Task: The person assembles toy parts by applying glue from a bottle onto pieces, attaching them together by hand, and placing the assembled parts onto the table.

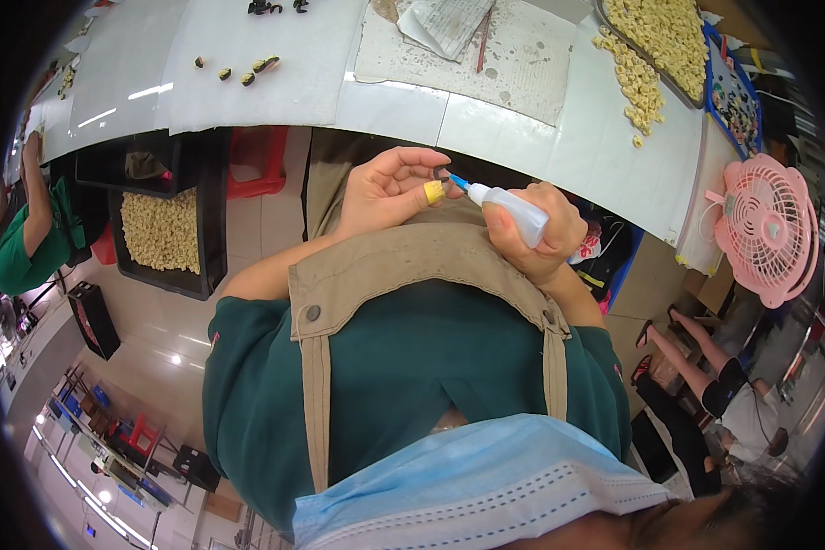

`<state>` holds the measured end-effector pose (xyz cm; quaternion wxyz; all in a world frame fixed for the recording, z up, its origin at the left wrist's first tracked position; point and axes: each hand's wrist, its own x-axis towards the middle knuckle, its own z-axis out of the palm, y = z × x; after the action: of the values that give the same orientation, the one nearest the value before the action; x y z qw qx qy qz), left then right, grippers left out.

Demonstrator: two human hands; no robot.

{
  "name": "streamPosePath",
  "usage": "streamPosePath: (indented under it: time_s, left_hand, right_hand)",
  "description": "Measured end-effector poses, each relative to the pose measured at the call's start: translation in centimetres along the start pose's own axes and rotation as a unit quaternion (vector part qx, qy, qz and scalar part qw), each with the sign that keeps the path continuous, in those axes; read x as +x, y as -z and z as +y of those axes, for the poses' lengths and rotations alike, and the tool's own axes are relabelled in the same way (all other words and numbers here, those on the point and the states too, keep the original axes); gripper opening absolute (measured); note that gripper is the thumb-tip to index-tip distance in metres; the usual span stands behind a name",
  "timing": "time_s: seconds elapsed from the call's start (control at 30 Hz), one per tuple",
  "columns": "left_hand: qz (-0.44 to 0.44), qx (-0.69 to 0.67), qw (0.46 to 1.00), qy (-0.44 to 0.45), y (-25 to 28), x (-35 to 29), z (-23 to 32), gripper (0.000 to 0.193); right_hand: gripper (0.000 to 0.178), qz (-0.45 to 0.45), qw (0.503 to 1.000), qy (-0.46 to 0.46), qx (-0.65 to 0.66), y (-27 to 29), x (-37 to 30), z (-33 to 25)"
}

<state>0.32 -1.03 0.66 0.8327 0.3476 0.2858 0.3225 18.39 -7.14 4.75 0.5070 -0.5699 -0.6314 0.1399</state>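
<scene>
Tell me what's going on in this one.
The person's right hand holds a squeeze bottle, its blue tip at or very near a small dark piece in the fingers of the left hand. On the table, a few dark-and-yellow pieces lie to the left, and pale yellow pieces are heaped to the right.

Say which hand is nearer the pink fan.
Right. The right hand, around the white bottle, is left of the pink fan, well apart from it; the left hand, pinching a small dark piece, is farther left.
</scene>
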Motion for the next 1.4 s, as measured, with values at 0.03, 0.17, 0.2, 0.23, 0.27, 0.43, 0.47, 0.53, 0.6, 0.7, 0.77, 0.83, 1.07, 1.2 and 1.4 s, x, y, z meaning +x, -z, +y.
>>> streamPosePath:
  time_s: [0.03,0.17,0.2,0.23,0.27,0.43,0.47,0.53,0.6,0.7,0.77,0.83,1.07,1.2,1.4]
  left_hand:
    - [0.000,0.001,1.000,-0.002,0.0,0.0,0.0,0.027]
    - [0.008,0.002,1.000,0.003,0.0,0.0,0.0,0.027]
    - [0.006,0.005,1.000,0.002,0.0,0.0,0.0,0.027]
    - [0.004,0.008,1.000,0.002,0.0,0.1,0.0,0.027]
    - [0.004,0.009,1.000,0.002,-0.1,0.1,0.0,0.027]
    - [-0.003,0.004,1.000,-0.004,-0.2,0.0,0.0,0.027]
    - [-0.002,0.004,1.000,-0.004,-0.2,0.1,-0.1,0.027]
    - [-0.007,0.006,1.000,-0.019,-0.1,0.1,-0.3,0.027]
    - [-0.004,0.009,1.000,-0.027,0.0,0.1,-0.5,0.027]
    - [0.000,0.015,0.999,-0.032,0.0,0.1,-0.6,0.028]
    - [0.001,0.016,0.999,-0.029,0.0,0.1,-0.6,0.028]
    - [0.007,0.019,0.999,-0.026,0.0,0.1,-0.6,0.028]
    - [-0.004,0.018,0.999,-0.045,0.2,0.0,-0.5,0.028]
    - [-0.009,0.014,0.999,-0.041,0.0,0.1,-0.1,0.027]
    - [-0.013,0.012,0.999,-0.050,0.3,0.3,-0.1,0.028]
  right_hand:
    - [0.018,0.004,1.000,0.002,0.000,0.0,0.1,0.0]
    - [0.019,0.012,1.000,0.004,-0.009,0.1,0.0,0.1]
    - [0.019,0.013,1.000,0.003,-0.009,0.1,0.0,0.1]
    - [0.019,0.010,1.000,0.002,-0.010,0.1,0.1,0.1]
    - [0.018,0.007,1.000,0.000,-0.012,0.2,0.1,0.1]
    - [0.018,0.010,1.000,-0.002,-0.006,0.3,-0.1,0.2]
    - [0.018,0.011,1.000,0.001,-0.004,0.3,-0.1,0.2]
    - [0.018,0.016,1.000,0.007,-0.001,0.4,-0.2,0.3]
    - [0.018,0.020,1.000,0.012,0.001,0.4,-0.2,0.3]
    - [0.019,0.007,1.000,0.010,-0.007,0.4,-0.3,0.2]
    - [0.019,0.014,1.000,0.025,0.008,0.2,-0.1,0.2]
    - [0.020,0.011,1.000,0.021,0.008,0.2,-0.1,0.2]
    - [0.020,0.008,1.000,0.014,-0.009,0.3,-0.2,0.1]
    - [0.020,0.009,1.000,0.008,-0.004,0.4,0.0,0.2]
    - [0.016,0.087,0.996,0.021,-0.001,0.7,0.8,1.4]
